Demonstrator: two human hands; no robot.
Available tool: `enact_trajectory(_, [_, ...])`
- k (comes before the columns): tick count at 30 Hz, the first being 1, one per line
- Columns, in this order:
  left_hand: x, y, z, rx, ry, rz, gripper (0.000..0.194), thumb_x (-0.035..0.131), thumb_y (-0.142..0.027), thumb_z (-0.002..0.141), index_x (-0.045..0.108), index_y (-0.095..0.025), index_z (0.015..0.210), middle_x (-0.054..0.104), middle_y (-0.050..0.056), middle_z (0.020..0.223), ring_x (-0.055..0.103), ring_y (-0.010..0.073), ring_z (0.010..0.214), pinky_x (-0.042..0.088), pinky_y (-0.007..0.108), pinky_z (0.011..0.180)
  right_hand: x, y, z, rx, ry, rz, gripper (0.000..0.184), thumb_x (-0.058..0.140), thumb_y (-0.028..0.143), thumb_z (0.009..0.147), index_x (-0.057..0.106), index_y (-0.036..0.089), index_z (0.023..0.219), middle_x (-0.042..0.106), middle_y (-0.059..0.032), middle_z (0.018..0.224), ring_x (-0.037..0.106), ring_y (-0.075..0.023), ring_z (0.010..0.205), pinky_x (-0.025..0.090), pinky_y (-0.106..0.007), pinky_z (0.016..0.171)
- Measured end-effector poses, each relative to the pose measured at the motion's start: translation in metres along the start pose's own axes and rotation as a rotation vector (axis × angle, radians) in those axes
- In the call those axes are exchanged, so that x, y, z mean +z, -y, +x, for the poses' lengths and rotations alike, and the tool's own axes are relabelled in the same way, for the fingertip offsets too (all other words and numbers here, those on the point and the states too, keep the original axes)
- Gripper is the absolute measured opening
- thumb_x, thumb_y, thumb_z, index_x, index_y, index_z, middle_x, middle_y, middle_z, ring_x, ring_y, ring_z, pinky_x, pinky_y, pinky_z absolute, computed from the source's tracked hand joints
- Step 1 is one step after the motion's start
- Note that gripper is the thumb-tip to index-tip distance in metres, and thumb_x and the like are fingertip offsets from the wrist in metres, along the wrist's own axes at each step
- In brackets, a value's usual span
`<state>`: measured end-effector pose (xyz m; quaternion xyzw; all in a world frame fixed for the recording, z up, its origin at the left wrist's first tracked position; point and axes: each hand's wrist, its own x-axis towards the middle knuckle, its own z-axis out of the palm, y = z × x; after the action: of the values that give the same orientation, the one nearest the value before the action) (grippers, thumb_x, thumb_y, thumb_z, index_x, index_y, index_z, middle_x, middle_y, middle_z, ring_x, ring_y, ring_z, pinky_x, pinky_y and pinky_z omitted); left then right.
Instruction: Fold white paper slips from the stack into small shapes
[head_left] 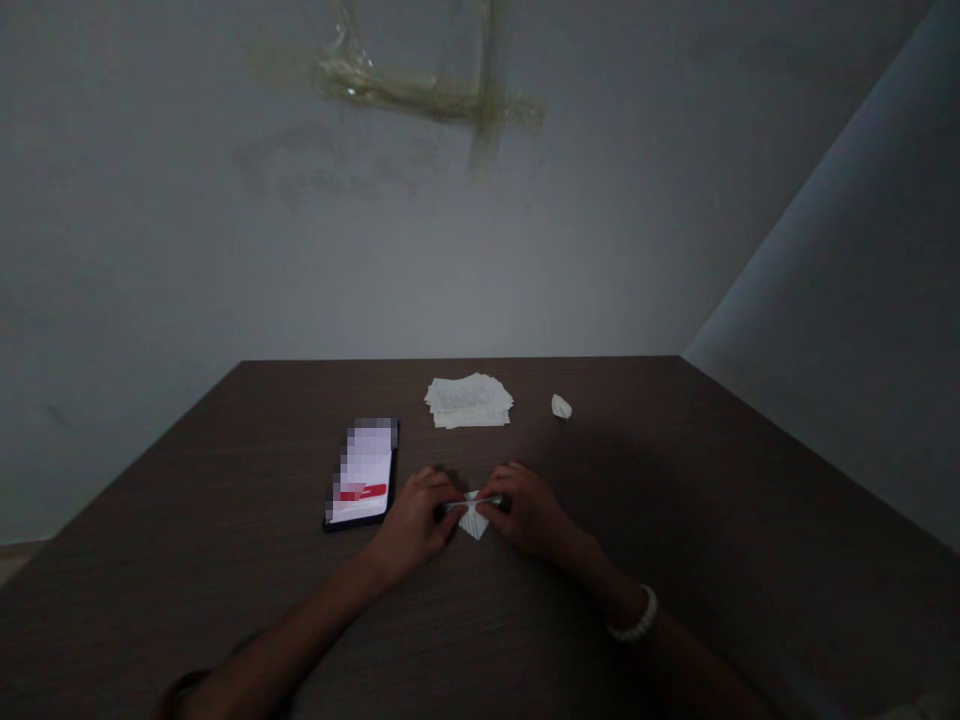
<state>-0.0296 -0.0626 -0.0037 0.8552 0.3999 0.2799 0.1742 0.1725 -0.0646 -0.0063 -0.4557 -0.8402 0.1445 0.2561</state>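
A small folded piece of paper (475, 519) with faint lines on it lies between my hands, its pointed corner facing me. My left hand (425, 510) pinches its left end, thumb and fingers closed together. On the opposite end, my right hand (525, 508) grips the paper in the same way. A narrow folded edge stretches between the two sets of fingertips. Both hands rest low over the table, and the ends of the paper are hidden under the fingers.
On the brown table (480, 640), a lit smartphone (365, 470) lies left of my left hand. Beyond my hands sits a stack of paper sheets (469, 400). A small white folded paper piece (561, 407) is to its right. A grey wall (480, 270) borders the table's far edge.
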Motion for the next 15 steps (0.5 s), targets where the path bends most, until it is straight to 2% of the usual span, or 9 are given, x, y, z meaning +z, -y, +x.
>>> enact_trajectory(8, [0.0002,0.0021,0.0024,0.011,0.027,0.09,0.011,0.058,-0.015,0.084,0.067,-0.018,0.078,0.063,0.005,0.079,0.055,0.023,0.084,0.044,0.036,0.076,-0.0016,-0.0041,-0.0011,-0.043,0.025,-0.032,0.007,0.063,0.023,0.086,0.069,0.019,0.087,0.066,-0.0032,0.087,0.056,-0.0168,0.085,0.042,-0.028,0.078])
enact_trajectory(15, [-0.0001,0.0022,0.005,0.036,0.073,0.117,0.014,0.057,-0.012,0.083,0.068,-0.02,0.085,0.063,0.006,0.09,0.055,0.0239,0.093,0.043,0.037,0.082,-0.0065,-0.0025,-0.0013,-0.135,0.015,-0.093,0.009,0.058,0.023,0.089,0.067,0.019,0.088,0.064,-0.0036,0.09,0.053,-0.0171,0.086,0.041,-0.028,0.078])
